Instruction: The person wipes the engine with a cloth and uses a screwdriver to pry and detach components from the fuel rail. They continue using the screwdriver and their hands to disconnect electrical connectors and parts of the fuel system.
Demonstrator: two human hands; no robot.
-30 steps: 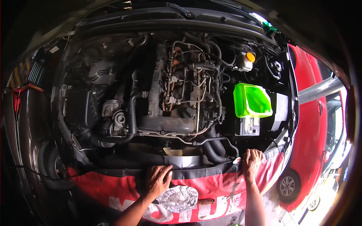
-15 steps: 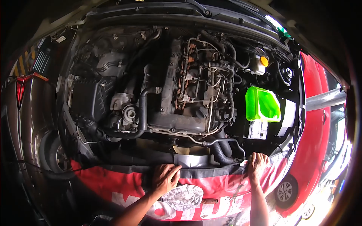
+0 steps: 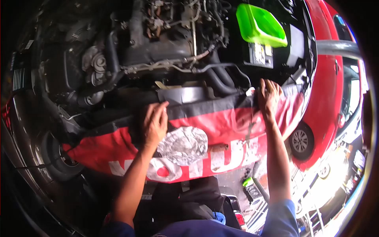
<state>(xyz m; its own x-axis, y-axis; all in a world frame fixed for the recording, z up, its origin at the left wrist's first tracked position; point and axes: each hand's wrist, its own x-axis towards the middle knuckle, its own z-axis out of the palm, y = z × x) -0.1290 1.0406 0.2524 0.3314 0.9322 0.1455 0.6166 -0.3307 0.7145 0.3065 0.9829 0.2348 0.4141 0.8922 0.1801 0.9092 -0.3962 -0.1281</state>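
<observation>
A red and black fender cover [image 3: 221, 118] with white lettering drapes over the car's front edge. My left hand [image 3: 155, 123] rests on its black upper band, left of centre, fingers stretched out over the edge and holding nothing. Farther right, my right hand [image 3: 270, 96] lies on the same edge, its fingers reaching over the top, slightly bent and apart. A small white thing [image 3: 250, 91] sits just beside it. Below my left hand, a crumpled grey-white patch [image 3: 183, 145] shows on the cover.
Beyond the cover lies the open engine bay with the engine [image 3: 158, 51]. A bright green container [image 3: 258, 29] stands above the battery [image 3: 260, 54] at the right. A red car [image 3: 321, 83] is parked to the right, a dark car [image 3: 29, 138] to the left.
The view has tilted down, so the engine sits higher and my torso shows at the bottom. Both hands stay at the cover's edge.
</observation>
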